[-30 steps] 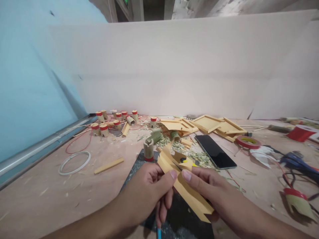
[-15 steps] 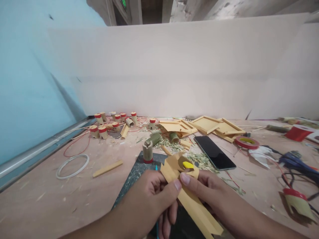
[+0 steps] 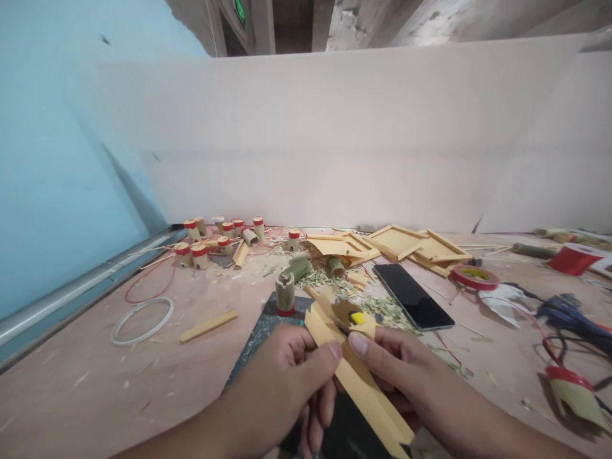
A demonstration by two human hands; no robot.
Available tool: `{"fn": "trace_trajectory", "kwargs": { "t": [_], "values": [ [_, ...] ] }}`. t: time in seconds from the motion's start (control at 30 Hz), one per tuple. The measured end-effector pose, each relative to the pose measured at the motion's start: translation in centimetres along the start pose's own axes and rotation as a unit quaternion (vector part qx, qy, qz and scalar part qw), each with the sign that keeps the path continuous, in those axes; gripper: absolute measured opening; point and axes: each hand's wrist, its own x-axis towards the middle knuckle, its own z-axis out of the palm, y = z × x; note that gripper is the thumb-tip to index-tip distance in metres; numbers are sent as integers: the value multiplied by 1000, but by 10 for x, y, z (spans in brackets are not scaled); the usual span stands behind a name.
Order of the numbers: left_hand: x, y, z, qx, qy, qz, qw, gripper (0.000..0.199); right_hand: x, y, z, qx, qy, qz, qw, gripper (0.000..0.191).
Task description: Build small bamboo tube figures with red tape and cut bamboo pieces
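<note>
My left hand [image 3: 294,376] is closed, pinching the left edge of a folded tan strip that looks like card [image 3: 370,398] between thumb and fingers. My right hand [image 3: 404,363] grips the same strip from the other side, its thumb pressed on top near a torn or cut flap. Beside that thumb a small yellow and black object [image 3: 356,317] pokes out; its kind is hidden. A teal tip [image 3: 302,323] shows behind my left fingers. Under both hands lies a dark board [image 3: 255,335]. A notched bamboo tube with a red band [image 3: 285,293] stands upright at its far end.
Several red-banded bamboo tubes [image 3: 199,256] stand at the back left. A phone [image 3: 414,296] lies right of some green shavings [image 3: 389,305]. Behind are wooden frames [image 3: 396,242]. A tape roll [image 3: 475,276] and dark cables are on the right; a white ring [image 3: 142,322] lies left.
The strip has tilted slightly in my hands, and a black part now shows beside the yellow. Both hands keep their grip. The whole view has shifted a little.
</note>
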Motion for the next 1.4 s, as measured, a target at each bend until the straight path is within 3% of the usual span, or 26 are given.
{"fn": "trace_trajectory", "kwargs": {
  "t": [0.13, 0.33, 0.53, 1.2, 1.4],
  "values": [
    [0, -5, 3, 16, -25, -11, 1000, 76, -1, 1, 0, 14, -4, -50, 999, 68],
    [1, -7, 2, 32, -15, -7, 999, 71, -2, 0, -3, -45, 48, -17, 998, 67],
    [-5, -2, 5, 56, -17, -19, 998, 67, 2, 4, 1, 39, -34, -48, 998, 63],
    [-5, -6, 4, 39, -37, -28, 998, 63, 6, 17, 0, 66, -12, -84, 994, 60],
    [-7, -9, 6, 46, -33, -48, 997, 59, 3, 13, 3, 73, -37, -79, 994, 63]
  ]
}}
